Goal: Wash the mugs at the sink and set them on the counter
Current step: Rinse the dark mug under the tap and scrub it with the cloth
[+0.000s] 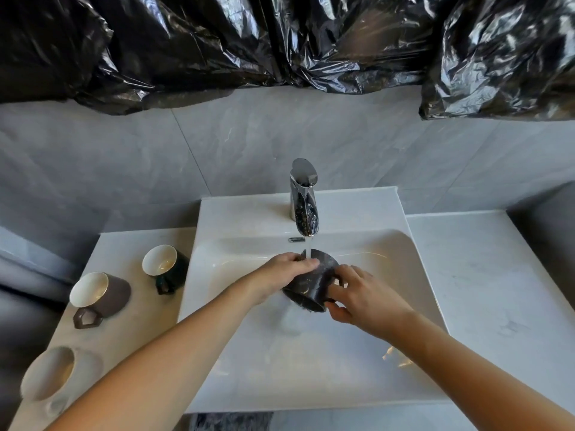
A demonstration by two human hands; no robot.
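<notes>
Water from the tap (303, 200) runs over the dark mug (314, 283) we grip in both hands' curled fingers, while three mugs (99, 293) wait at left on the table (130, 244).

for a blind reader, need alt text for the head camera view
Two hands hold a dark mug under the running tap in a white sink. Three more mugs sit on the counter to the left.
</notes>
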